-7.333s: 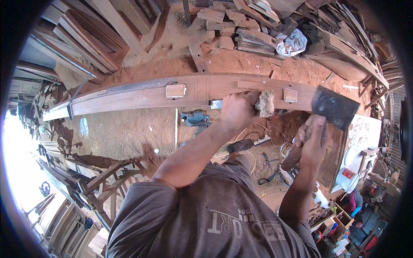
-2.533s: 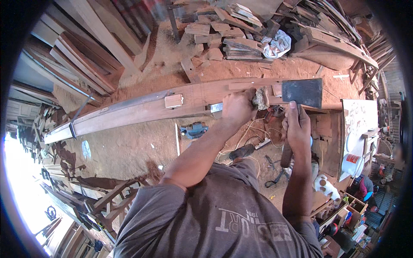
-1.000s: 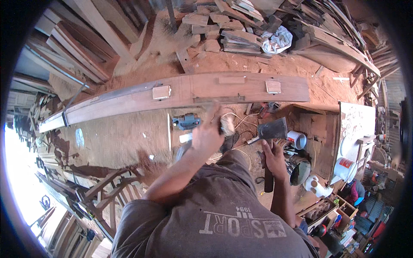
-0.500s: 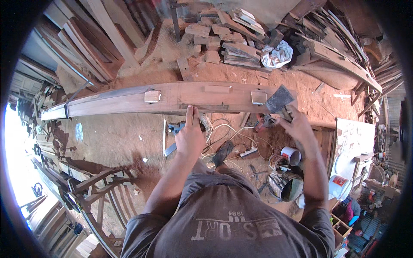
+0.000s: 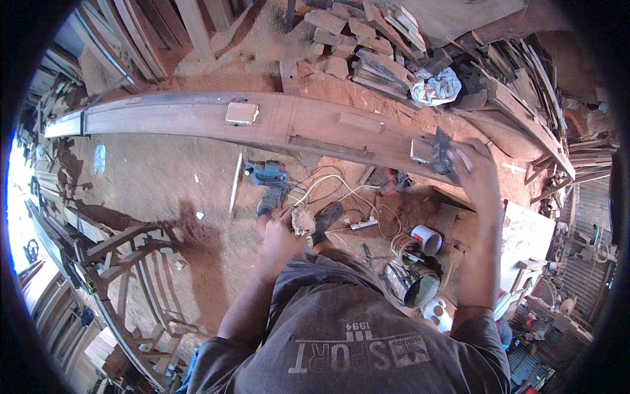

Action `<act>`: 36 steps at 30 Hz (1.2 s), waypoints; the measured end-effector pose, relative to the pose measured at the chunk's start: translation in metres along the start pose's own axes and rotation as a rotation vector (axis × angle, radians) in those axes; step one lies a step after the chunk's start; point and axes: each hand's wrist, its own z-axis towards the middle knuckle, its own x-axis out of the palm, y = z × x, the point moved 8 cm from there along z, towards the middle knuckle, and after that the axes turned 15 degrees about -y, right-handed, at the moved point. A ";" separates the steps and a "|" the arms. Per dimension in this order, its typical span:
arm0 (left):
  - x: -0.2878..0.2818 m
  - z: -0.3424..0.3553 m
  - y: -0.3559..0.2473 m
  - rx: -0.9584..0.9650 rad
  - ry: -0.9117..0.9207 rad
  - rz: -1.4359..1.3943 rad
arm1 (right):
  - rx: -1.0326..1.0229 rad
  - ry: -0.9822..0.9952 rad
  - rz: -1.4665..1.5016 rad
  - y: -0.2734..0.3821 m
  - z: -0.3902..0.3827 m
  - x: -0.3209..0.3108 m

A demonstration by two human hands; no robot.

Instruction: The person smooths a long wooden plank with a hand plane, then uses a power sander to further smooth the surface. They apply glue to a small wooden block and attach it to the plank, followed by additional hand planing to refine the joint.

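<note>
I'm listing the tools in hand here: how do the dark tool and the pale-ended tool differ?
The dark tool has a flat, dark head; the pale-ended tool shows a rough, frayed-looking end. The dark tool is at the beam's right end, by the right hand; the pale-ended tool is away from the beam, in the left hand. Shared: each is at a hand.

Plank (image 5: 272, 121): twelve o'clock from left hand (image 5: 281, 238)
Blocks (image 5: 242, 113): on plank
Offcut pile (image 5: 380, 65): one o'clock, beyond plank
Bucket (image 5: 430, 241): three o'clock
</note>
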 end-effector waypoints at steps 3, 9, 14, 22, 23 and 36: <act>0.014 -0.001 0.023 -0.009 0.027 0.005 | -0.100 -0.070 0.183 0.074 0.028 0.051; 0.000 0.019 0.027 -0.039 -0.015 -0.069 | -0.167 -0.169 0.208 0.135 0.050 0.109; -0.013 0.009 0.065 -0.132 -0.259 -0.204 | -0.076 -0.097 0.456 0.167 0.025 0.120; -0.010 0.027 0.032 -0.232 -0.200 -0.333 | -0.393 -0.195 0.338 0.225 0.015 0.137; -0.010 0.028 0.031 -0.223 -0.196 -0.327 | -0.377 -0.193 0.364 0.224 0.015 0.139; -0.013 0.037 0.023 -0.228 -0.206 -0.268 | -0.427 -0.160 0.410 0.229 0.025 0.142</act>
